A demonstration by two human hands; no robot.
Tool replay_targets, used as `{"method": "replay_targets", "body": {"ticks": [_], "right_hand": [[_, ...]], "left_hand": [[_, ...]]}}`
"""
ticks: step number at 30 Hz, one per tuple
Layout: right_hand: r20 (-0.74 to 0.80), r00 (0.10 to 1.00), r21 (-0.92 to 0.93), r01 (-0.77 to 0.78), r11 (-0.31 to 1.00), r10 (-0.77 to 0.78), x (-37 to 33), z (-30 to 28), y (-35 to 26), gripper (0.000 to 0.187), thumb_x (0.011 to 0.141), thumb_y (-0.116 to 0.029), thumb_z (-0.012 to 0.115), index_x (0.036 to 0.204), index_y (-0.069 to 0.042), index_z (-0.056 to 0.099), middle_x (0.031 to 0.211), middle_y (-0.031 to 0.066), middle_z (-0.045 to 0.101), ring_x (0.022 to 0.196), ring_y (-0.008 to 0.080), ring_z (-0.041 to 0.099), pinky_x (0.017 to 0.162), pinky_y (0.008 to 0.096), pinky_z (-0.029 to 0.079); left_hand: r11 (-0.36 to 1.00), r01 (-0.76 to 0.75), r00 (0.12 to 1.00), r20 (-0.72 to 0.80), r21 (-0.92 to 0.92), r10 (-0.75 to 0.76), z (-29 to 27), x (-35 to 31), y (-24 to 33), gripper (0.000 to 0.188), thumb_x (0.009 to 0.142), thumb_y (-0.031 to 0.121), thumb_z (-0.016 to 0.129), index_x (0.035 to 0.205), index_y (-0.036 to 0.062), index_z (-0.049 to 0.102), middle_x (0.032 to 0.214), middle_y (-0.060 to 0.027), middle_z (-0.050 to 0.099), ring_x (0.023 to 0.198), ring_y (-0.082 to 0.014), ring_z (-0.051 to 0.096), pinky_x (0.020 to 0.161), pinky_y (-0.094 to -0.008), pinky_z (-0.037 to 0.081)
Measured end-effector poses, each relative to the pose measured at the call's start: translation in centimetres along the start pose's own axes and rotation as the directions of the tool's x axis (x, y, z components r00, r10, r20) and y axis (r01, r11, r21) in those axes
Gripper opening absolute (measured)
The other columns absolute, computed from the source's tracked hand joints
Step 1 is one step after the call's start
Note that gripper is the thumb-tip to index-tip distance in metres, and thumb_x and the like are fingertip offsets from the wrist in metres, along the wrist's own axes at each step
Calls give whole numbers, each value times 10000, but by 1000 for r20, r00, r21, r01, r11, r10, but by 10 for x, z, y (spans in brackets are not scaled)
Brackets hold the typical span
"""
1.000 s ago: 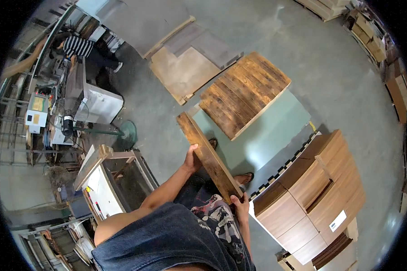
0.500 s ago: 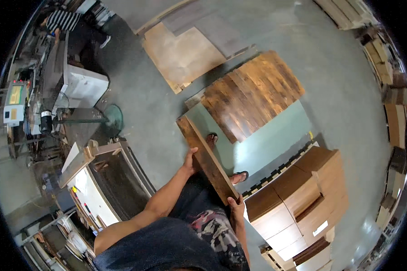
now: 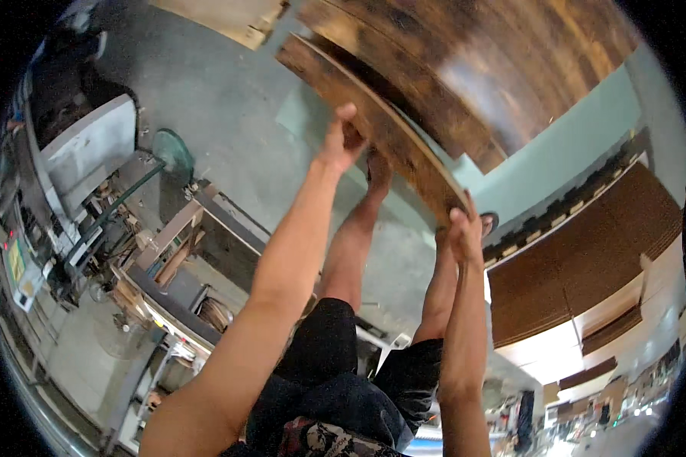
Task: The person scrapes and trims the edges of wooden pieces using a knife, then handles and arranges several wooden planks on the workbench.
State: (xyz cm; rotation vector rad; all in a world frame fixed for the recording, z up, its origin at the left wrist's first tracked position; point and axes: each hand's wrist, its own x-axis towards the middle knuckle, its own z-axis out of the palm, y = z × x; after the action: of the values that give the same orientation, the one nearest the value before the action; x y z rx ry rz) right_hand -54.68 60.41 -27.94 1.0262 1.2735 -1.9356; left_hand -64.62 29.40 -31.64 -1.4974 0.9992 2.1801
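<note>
A long, narrow brown wooden plank (image 3: pixel 392 145) slants across in front of me, held by both my hands. My left hand (image 3: pixel 343 141) grips its near side toward the far left end, thumb on top and the other fingers hidden underneath. At the near right end, my right hand (image 3: pixel 466 228) is closed round the plank with its thumb on the near face. Just beyond lies a stack of similar wood-grain boards (image 3: pixel 411 53). The plank runs alongside its near edge; whether they touch, I cannot tell.
Pale green sheet (image 3: pixel 587 114) lies under the boards. Stacked brown panels (image 3: pixel 579 236) stand to the right. At left are a green round stand base (image 3: pixel 173 156), a white-sided bench (image 3: pixel 95 137) and an open-topped cabinet (image 3: pixel 198 251). A tan sheet (image 3: pixel 221 19) is at the far left.
Both hands have carried the plank forward, away from my body, up to the near edge of the board stack. My body has leaned in, and the boards look much closer.
</note>
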Motion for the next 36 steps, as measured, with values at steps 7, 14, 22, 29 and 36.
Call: {"method": "replay_targets", "body": {"ticks": [7,14,22,29,36], "right_hand": [[39,998,163,35,986,-42,50,-4,13,880,788,-107,828,1505,53,342,1301,179,571,1112,227,606,943,299,506],[-38,996,131,-75,989,81,66,-14,0,732,822,-54,768,1462,43,426,900,59,608,771,107,577,694,185,473],[-72,994,655,-16,756,83,77,-41,17,186,830,-178,709,943,-57,626,992,69,676,1014,216,625,1040,447,444],[-368,901,579,30,815,228,86,21,-34,465,1005,-395,456,1360,-108,546,1345,100,589,1246,326,543,1077,551,419],[-385,898,573,52,818,212,99,17,-9,469,1009,-431,467,1336,-106,555,1306,97,606,1190,325,575,976,517,491]], "left_hand": [[997,-33,986,161,-63,43,-4,32,6,519,763,393,782,1170,112,625,1125,-42,671,1058,-241,626,919,-416,542],[996,-66,966,248,-56,78,16,38,22,455,800,311,736,1178,89,615,1144,-54,659,1078,-239,620,957,-422,526],[987,60,948,319,-151,-9,24,39,52,863,908,706,500,1476,67,387,1479,-145,457,1347,-331,440,1147,-518,358],[950,-142,973,-136,279,186,-2,104,182,674,921,625,566,1352,107,542,1349,-60,596,1252,-236,541,1107,-453,400],[889,98,995,-38,448,-90,-27,138,222,457,976,505,529,1232,140,627,1202,-15,669,1142,-184,603,991,-326,469]]}}
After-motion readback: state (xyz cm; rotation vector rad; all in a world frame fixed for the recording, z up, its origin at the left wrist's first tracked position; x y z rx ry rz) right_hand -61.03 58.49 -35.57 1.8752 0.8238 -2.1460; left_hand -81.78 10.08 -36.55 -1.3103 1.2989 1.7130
